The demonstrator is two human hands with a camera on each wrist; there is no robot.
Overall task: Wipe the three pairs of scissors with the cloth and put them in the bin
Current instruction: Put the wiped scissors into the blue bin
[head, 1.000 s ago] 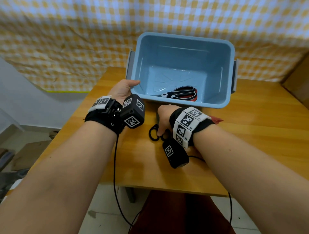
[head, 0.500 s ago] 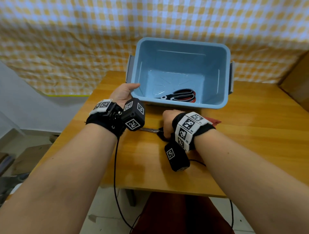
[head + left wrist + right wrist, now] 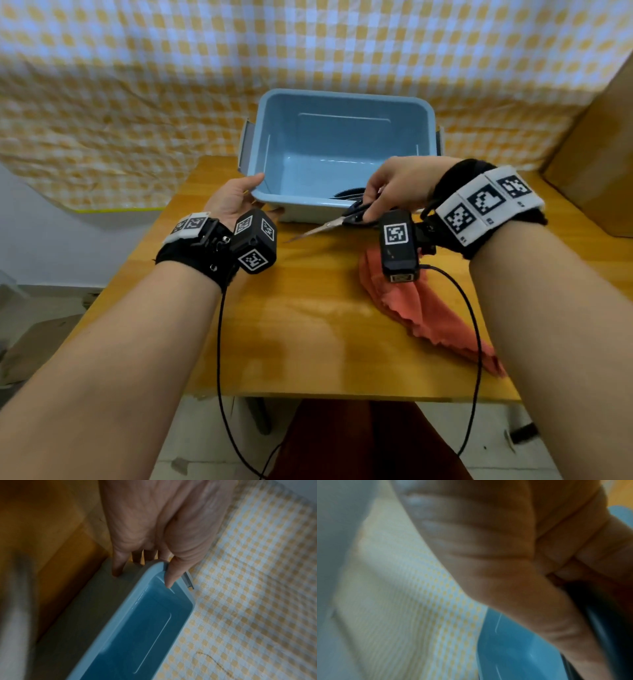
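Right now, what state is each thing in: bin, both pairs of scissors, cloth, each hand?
Bin: upright on the table, lidless.
Held scissors: blades closed, lifted at the bin's near rim, tip pointing left.
Scissors in bin: lying inside, mostly hidden.
Cloth: crumpled on the table.
Left hand: gripping the bin's corner.
Right hand: gripping the scissors' handles.

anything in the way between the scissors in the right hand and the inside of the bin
Nothing visible blocks the way. The right hand holds the scissors just outside the near wall of the bin, so they only need to clear that rim. The left hand grips the bin's near left corner, off to the side. Another pair already lies inside.
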